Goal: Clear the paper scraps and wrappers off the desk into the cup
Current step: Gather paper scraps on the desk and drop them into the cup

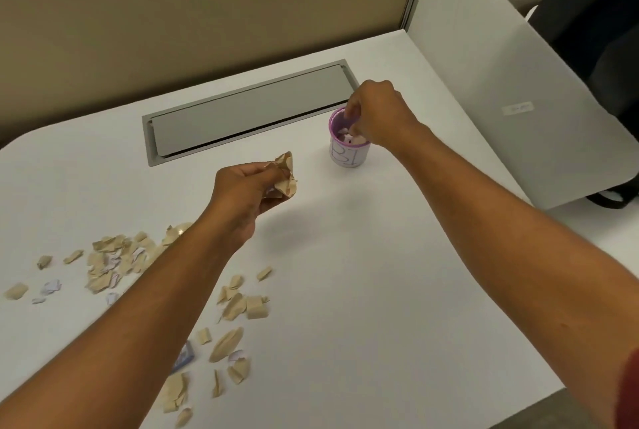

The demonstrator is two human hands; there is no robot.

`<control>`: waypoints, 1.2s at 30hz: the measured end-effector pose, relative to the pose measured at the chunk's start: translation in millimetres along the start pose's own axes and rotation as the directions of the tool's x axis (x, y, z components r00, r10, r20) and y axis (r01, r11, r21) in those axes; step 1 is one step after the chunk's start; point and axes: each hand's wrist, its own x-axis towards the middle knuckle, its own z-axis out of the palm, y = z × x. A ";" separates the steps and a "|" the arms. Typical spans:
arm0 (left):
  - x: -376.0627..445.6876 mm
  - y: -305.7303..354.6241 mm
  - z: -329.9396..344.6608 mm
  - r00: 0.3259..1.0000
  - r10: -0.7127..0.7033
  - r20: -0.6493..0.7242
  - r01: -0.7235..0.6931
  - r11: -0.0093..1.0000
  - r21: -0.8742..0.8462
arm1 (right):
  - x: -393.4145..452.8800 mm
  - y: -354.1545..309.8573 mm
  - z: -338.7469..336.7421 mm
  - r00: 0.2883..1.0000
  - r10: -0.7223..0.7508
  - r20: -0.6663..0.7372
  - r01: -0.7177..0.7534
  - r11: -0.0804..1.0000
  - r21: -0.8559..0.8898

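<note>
Step in hand: loading the cup [348,152]. Right hand [378,114] fingers pinch into its mouth; contents unclear. Left hand [247,192] grips 1 wad [285,176] beside it. Next: drop wad in, collect scraps [114,261].

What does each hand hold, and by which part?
Left hand: a bunch of paper scraps, gripped at its lower left. Right hand, at the cup: cannot be told.

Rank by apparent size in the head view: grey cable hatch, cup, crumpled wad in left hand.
1. grey cable hatch, clearly largest.
2. crumpled wad in the left hand and cup: look alike; the wad is nearer and partly hidden, so unranked.
</note>
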 end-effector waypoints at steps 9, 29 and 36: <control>40.9 60.5 76.7 0.981 0.173 0.091 -0.193 0.930 0.314 | -55.3 58.5 49.0 0.783 0.055 -0.619 0.194 0.924 0.328; 82.6 81.2 140.1 0.799 0.404 0.446 -0.546 0.176 0.819 | -96.8 107.3 144.2 0.958 -0.052 -0.281 0.043 0.998 -0.040; 78.9 65.4 136.9 0.790 0.303 0.533 -0.601 0.209 0.772 | -95.5 108.1 142.5 0.958 -0.050 -0.282 0.044 0.999 -0.026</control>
